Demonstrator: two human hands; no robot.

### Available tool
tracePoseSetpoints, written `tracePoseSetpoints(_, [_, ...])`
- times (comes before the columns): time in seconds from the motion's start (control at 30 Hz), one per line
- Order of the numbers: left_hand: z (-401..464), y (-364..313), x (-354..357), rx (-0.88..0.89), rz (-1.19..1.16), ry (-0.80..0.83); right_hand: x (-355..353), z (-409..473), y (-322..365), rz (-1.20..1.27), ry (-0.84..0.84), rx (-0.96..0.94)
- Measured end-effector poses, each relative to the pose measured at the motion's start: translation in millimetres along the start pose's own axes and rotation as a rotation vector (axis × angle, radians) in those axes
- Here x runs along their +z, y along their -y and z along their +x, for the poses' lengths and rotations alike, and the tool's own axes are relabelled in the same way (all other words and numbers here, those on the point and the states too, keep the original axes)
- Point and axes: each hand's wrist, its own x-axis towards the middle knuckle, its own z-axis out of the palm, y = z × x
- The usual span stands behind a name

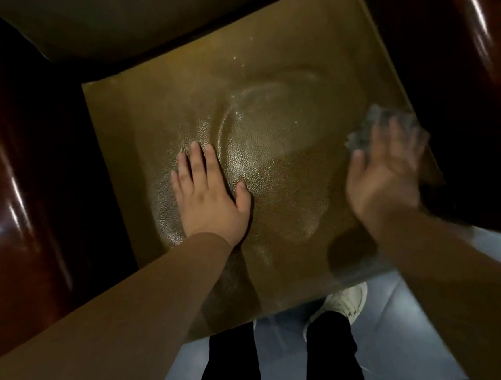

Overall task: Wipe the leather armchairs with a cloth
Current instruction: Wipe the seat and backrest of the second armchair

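Pressing flat with straight fingers, the left hand (210, 192) dents the soft seat cushion (275, 161) of the leather armchair; the blurred right hand (385, 170), fingers spread, pushes a limp grey cloth (368, 124) at the cushion's right edge, which looks light, best bunched under the palm.

Seat cushion (275, 161): L hand (210, 192) flat, cloth (365, 130)

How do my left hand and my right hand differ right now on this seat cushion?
The left hand lies flat and sharp in view, fingers straight, pressing bare on the middle of the seat cushion; the right hand is motion-blurred at the cushion's right edge. The left hand holds nothing; the right hand is on the grey cloth. Both are spread, palm down, on the same cushion.
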Motion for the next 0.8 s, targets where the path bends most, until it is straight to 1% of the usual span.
tracePoseSetpoints(0.03, [-1, 1, -1, 0.005, -0.001, 0.012, 4, -13, 23, -0.047, 0.010, -0.073])
tracePoseSetpoints(0.1, [0, 1, -4, 0.025, -0.024, 0.049, 15, -42, 55, -0.102, 0.087, -0.435])
tracePoseSetpoints(0.13, [1, 0, -6, 0.037, -0.041, 0.071, 19, -51, 59, -0.113, 0.140, -0.619])
tracePoseSetpoints(0.17, [2, -1, -8, 0.051, -0.049, 0.090, 19, -51, 55, -0.120, 0.180, -0.756])
tracePoseSetpoints(0.2, [4, 0, -12, 0.068, -0.050, 0.100, 17, -41, 44, -0.101, 0.184, -0.833])
tracePoseSetpoints(0.23, [8, 2, -16, 0.086, -0.054, 0.097, 17, -30, 32, -0.085, 0.168, -0.841])
tracePoseSetpoints(0.27, [13, 5, -20, 0.099, -0.066, 0.082, 17, -18, 19, -0.084, 0.127, -0.792])
tracePoseSetpoints(0.3, [19, 9, -23, 0.108, -0.085, 0.058, 14, -5, 8, -0.088, 0.087, -0.678])
tracePoseSetpoints(0.37, [34, 16, -23, 0.118, -0.116, 0.012, 3, 14, -1, -0.014, 0.033, -0.324])
tracePoseSetpoints(0.4, [40, 19, -19, 0.123, -0.113, 0.005, 0, 20, 5, 0.037, 0.034, -0.143])
tracePoseSetpoints(0.43, [43, 21, -15, 0.127, -0.095, 0.003, 1, 21, 24, 0.048, 0.035, -0.008])
tracePoseSetpoints(0.47, [43, 22, -10, 0.129, -0.073, 0.001, 0, 18, 47, 0.010, 0.022, 0.043])
tracePoseSetpoints(0.5, [42, 22, -7, 0.131, -0.059, -0.003, 5, 11, 69, -0.008, -0.012, 0.000])
tracePoseSetpoints(0.53, [41, 21, -5, 0.133, -0.058, -0.002, 13, 2, 88, -0.031, -0.038, -0.144])
tracePoseSetpoints(0.57, [40, 20, -4, 0.137, -0.065, 0.005, 21, -7, 100, -0.076, -0.016, -0.351])
tracePoseSetpoints(0.6, [40, 20, -5, 0.143, -0.074, 0.016, 26, -15, 103, -0.132, 0.046, -0.557])
tracePoseSetpoints(0.63, [40, 20, -6, 0.149, -0.081, 0.031, 27, -13, 98, -0.139, 0.098, -0.722])
tracePoseSetpoints(0.67, [40, 21, -8, 0.157, -0.087, 0.048, 23, -4, 90, -0.103, 0.125, -0.801])
tracePoseSetpoints(0.7, [41, 22, -10, 0.166, -0.089, 0.064, 21, 6, 80, -0.072, 0.115, -0.802])
tracePoseSetpoints(0.73, [41, 23, -11, 0.172, -0.087, 0.077, 19, 18, 68, -0.070, 0.085, -0.710])
tracePoseSetpoints(0.77, [42, 24, -12, 0.176, -0.085, 0.083, 18, 31, 55, -0.065, 0.048, -0.537])
tracePoseSetpoints(0.8, [42, 24, -12, 0.178, -0.085, 0.084, 14, 42, 46, -0.047, 0.037, -0.320])
